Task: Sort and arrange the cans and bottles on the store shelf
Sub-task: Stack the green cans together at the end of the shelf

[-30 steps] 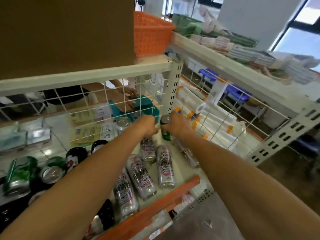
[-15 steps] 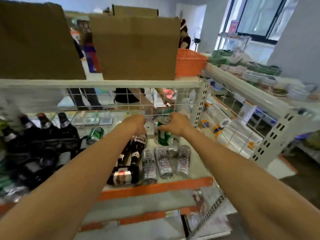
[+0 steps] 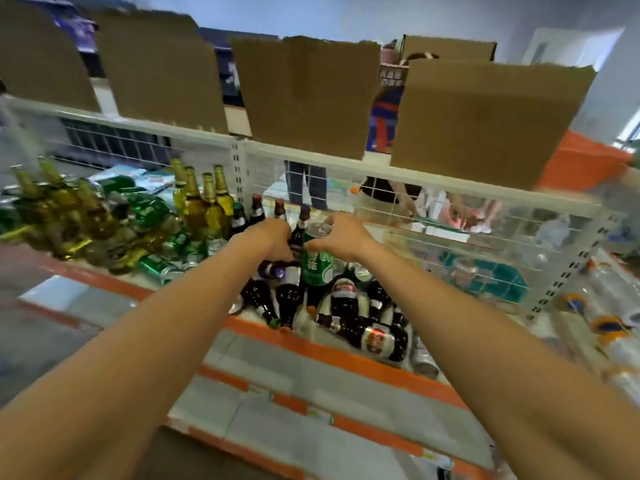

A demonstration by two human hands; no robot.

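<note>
Green can (image 3: 317,266), centre frame: upright, lifted above the dark bottles (image 3: 346,306) lying jumbled on the shelf (image 3: 346,355). My right hand (image 3: 341,237) clamps it around the top, I judge so the body clears the bottle necks. Left hand (image 3: 273,237) is just beside it, fingers curled. Blur hides whether it holds anything, so I cannot tell. More green cans (image 3: 149,211) are heaped at left of frame, beside upright yellow bottles (image 3: 207,206), the likely home for this one.
</note>
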